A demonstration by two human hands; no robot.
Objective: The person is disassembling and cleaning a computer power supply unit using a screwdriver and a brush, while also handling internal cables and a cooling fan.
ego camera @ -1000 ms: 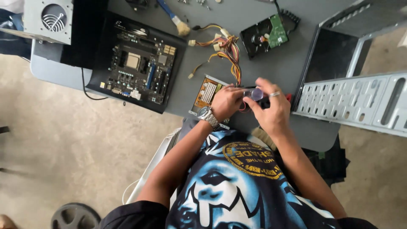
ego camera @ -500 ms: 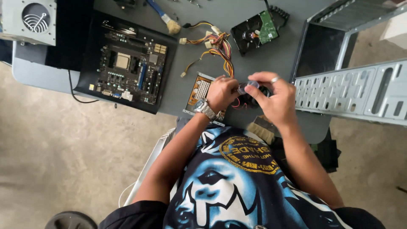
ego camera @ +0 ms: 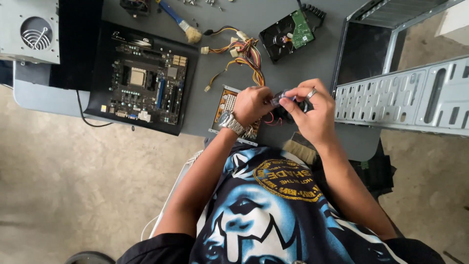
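Both hands are meeting over the near edge of the grey table [ego camera: 312, 63]. The right hand [ego camera: 312, 115] is pinching a small dark fan [ego camera: 288, 110] with thin red leads, fingers closed on its top; the left hand [ego camera: 251, 105] is steadying its other side, fingers curled tight. Under them a small circuit board [ego camera: 225, 105] is lying flat. Farther out, 1 motherboard [ego camera: 144, 83], 1 hard drive [ego camera: 286, 35], a loose wire bundle [ego camera: 244, 54] and the open metal case [ego camera: 405, 93] are sitting apart, so I judge the teardown largely done, with the fan being handled now.
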